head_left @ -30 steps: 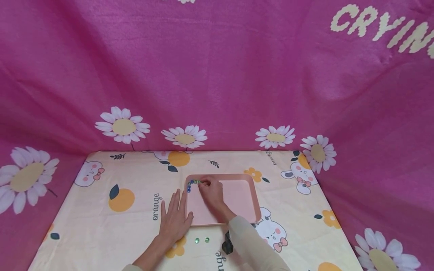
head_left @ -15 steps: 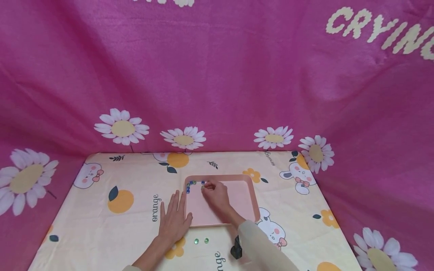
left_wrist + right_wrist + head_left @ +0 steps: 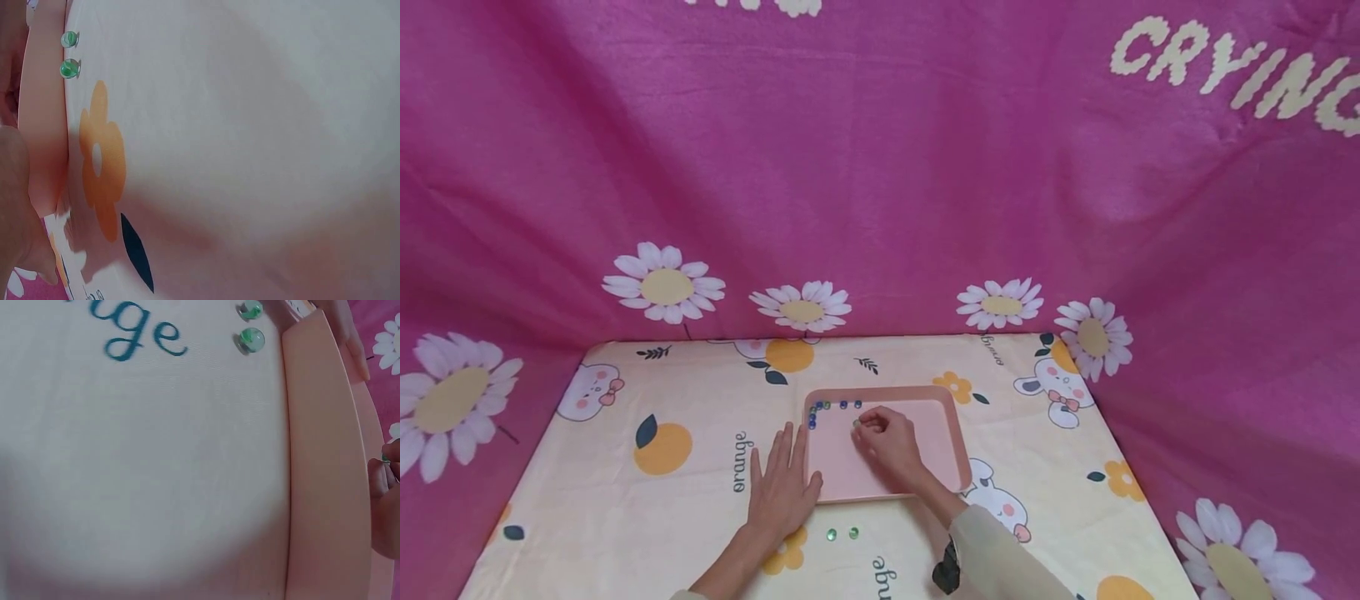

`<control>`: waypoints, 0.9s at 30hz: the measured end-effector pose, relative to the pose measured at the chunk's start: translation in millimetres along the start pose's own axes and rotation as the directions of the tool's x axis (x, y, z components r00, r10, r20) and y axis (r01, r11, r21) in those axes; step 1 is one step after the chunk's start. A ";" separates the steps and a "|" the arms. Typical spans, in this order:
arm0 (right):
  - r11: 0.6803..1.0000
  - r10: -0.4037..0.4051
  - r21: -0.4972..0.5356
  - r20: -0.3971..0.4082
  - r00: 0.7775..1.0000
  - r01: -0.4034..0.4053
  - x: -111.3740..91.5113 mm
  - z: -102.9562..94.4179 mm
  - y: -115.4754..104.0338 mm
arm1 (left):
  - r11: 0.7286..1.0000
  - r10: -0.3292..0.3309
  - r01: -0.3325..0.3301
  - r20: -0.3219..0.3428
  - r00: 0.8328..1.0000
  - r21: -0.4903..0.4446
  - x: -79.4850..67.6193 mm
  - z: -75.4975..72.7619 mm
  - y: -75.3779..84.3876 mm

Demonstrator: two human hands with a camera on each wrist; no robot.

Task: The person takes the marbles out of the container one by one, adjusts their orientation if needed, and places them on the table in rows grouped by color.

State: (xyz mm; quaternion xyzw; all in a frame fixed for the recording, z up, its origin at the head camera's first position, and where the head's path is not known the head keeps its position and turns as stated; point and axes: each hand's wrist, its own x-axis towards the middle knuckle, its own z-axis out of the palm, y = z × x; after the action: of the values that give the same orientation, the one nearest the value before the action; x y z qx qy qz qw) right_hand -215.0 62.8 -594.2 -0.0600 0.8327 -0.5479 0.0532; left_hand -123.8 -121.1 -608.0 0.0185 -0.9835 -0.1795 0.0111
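My right hand (image 3: pixel 891 442) is over the pink tray (image 3: pixel 958 433), pinching a green marble (image 3: pixel 385 457) between thumb and fingertips. Along the tray's far-left corner lie several marbles, blue ones (image 3: pixel 812 421) down the left side and a green one (image 3: pixel 827 405) at the far side. Two blue marbles, one left (image 3: pixel 843 404) and one right (image 3: pixel 858 404), sit apart from these along the far wall. My left hand (image 3: pixel 782 492) lies with straight fingers on the cloth, against the tray's left edge, holding nothing.
Two clear-green marbles, one left (image 3: pixel 831 534) and one right (image 3: pixel 853 532), lie on the printed tablecloth (image 3: pixel 700 533) in front of the tray. A pink curtain (image 3: pixel 865 183) with daisies stands behind the table. A dark object (image 3: pixel 947 571) is under the right forearm.
My right hand has drawn the pinched green marble out of the far row, rightward and nearer to me. Two blue marbles along the far wall have come into view. The left hand stays put.
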 end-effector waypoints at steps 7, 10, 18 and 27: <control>0.998 -0.057 -0.014 0.035 0.998 0.058 -18.6 -12.5 -7.5 | 1.000 0.002 -0.002 0.002 1.000 -0.015 -0.6 0.9 -1.3; 0.996 -0.084 -0.029 0.052 0.995 0.086 -26.2 -17.2 -12.9 | 1.000 0.002 -0.002 0.009 1.000 -0.013 -0.1 1.0 -2.0; 0.994 -0.110 0.009 0.100 0.989 0.110 -47.7 -28.3 -11.4 | 1.000 0.008 -0.008 -0.004 1.000 -0.011 1.2 1.5 -2.3; 0.998 -0.014 0.067 0.144 0.989 0.004 -77.8 -41.2 -1.4 | 1.000 0.006 -0.005 0.008 1.000 -0.014 0.5 -0.8 -1.3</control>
State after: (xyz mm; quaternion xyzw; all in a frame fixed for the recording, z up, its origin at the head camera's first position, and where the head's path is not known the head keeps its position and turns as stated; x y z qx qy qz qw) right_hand -144.5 111.8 -574.9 -0.1016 0.8076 -0.5699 0.1130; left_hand -124.3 -122.6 -607.8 0.0150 -0.9824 -0.1863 0.0077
